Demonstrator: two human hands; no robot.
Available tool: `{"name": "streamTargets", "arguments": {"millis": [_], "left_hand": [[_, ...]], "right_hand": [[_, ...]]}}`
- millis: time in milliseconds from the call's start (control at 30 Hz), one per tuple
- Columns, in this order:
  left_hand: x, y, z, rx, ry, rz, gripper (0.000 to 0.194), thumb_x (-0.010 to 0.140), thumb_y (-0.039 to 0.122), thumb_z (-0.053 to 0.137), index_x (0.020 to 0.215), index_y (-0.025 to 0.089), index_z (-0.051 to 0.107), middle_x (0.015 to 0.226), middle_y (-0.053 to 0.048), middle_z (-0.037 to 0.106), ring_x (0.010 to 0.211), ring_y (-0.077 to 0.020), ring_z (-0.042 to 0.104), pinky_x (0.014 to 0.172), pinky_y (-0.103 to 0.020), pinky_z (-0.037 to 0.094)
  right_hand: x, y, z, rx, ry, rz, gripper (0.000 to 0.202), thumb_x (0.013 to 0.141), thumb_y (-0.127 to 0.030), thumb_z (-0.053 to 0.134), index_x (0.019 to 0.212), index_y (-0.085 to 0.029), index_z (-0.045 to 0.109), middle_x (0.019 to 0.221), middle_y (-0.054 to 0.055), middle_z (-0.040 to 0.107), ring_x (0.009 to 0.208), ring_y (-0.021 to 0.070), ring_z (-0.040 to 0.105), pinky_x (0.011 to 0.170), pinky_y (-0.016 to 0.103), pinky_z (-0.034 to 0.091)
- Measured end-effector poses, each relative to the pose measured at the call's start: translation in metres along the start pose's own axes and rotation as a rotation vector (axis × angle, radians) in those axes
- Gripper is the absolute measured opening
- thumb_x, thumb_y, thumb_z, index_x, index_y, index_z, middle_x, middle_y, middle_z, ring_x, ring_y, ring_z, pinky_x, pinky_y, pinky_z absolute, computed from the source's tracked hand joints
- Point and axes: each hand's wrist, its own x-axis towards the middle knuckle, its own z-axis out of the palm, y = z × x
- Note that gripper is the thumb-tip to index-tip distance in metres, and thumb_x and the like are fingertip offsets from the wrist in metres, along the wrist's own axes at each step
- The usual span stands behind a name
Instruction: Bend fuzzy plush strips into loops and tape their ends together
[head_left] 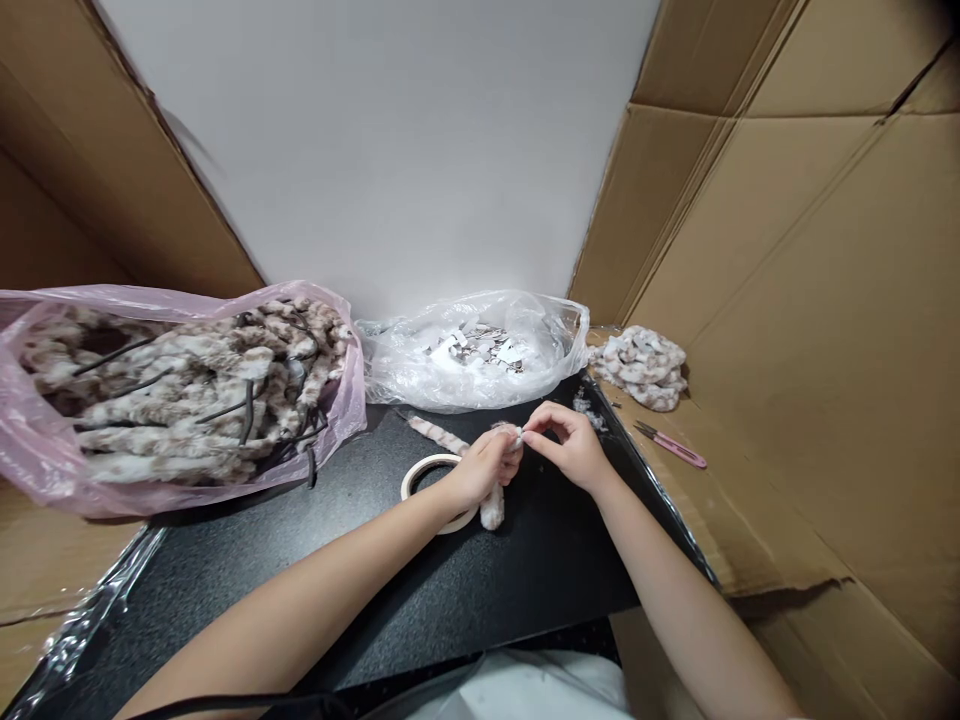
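Via the feed, my L hand (487, 470) is closed round a fuzzy white-and-brown plush strip (492, 512), prob. to steady it; my R hand (568, 445) pinches its pale tip, thumb to forefinger. Strip's above the speckled black tabletop (555, 570), by a flat cream tape ring (409, 484), likely kept close for quick access.

No readable text

No lettering, label, brand, number or sign can be read. Beyond the left hand (484, 468), the white pieces (510, 352) in the clear plastic bag (405, 375) are too small to check for print. Nothing legible shows on the snips (679, 449) right of the right hand (568, 445).
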Motion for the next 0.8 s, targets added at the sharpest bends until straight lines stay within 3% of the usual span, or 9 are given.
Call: {"name": "streamTargets", "arguments": {"millis": [167, 533, 800], "left_hand": [[0.001, -0.004, -0.003, -0.023, -0.001, 0.023, 0.024, 0.080, 0.034, 0.048, 0.068, 0.019, 0.035, 0.058, 0.008, 0.026, 0.049, -0.0058, 0.022, 0.047, -0.020, 0.018], [0.002, -0.008, -0.005, -0.087, 0.031, 0.023, 0.026, 0.079, 0.039, 0.054, 0.073, 0.019, 0.038, 0.060, 0.007, 0.030, 0.049, -0.0059, 0.027, 0.046, -0.019, 0.021], [0.002, -0.007, -0.004, -0.066, 0.028, 0.043, 0.029, 0.079, 0.041, 0.053, 0.073, 0.019, 0.036, 0.060, 0.007, 0.030, 0.050, -0.0061, 0.027, 0.047, -0.019, 0.021]], "right_hand": [[0.000, 0.001, 0.002, -0.007, -0.034, 0.077, 0.006, 0.074, -0.025, 0.069, 0.073, -0.019, 0.068, 0.074, 0.002, 0.064, 0.072, 0.0156, 0.059, 0.069, 0.030, 0.046], [0.000, 0.010, 0.007, 0.205, -0.071, 0.309, 0.024, 0.062, -0.034, 0.079, 0.072, -0.017, 0.066, 0.070, 0.000, 0.065, 0.066, 0.0132, 0.059, 0.068, 0.028, 0.048], [-0.001, 0.007, 0.009, 0.105, -0.060, 0.253, 0.027, 0.063, -0.038, 0.077, 0.071, -0.017, 0.061, 0.070, -0.001, 0.063, 0.065, 0.0127, 0.057, 0.068, 0.029, 0.048]]}}
